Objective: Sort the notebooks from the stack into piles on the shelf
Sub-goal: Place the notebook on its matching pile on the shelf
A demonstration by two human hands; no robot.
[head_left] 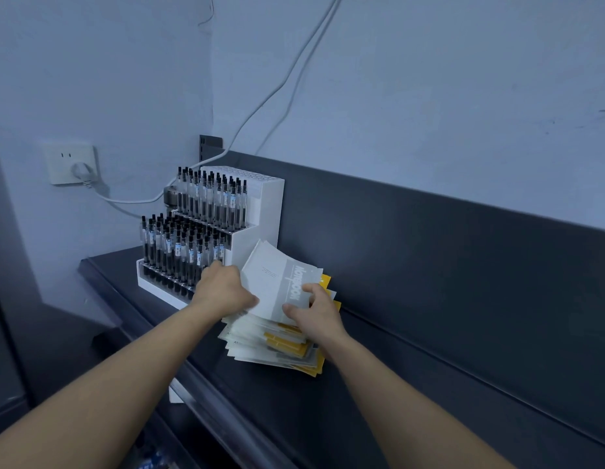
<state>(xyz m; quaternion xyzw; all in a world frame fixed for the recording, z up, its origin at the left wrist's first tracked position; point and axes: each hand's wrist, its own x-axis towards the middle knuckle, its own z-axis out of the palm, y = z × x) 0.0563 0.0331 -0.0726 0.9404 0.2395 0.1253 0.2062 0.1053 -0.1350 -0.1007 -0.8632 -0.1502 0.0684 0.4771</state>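
Your left hand (226,286) and right hand (314,311) both pinch the top grey notebook (277,282), tilted up between them off the stack (277,343) directly beneath. Its long axis runs away from you. Bare shelf (412,384) lies rightward, nearer your right hand.

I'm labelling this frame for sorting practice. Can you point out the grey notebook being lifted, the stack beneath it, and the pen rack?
Grey paper notebook (277,282): head view, cover's middle.
Messy white-and-yellow notebook stack (277,346): head view, near edges.
White tiered pen rack (264,211): head view, right side wall.
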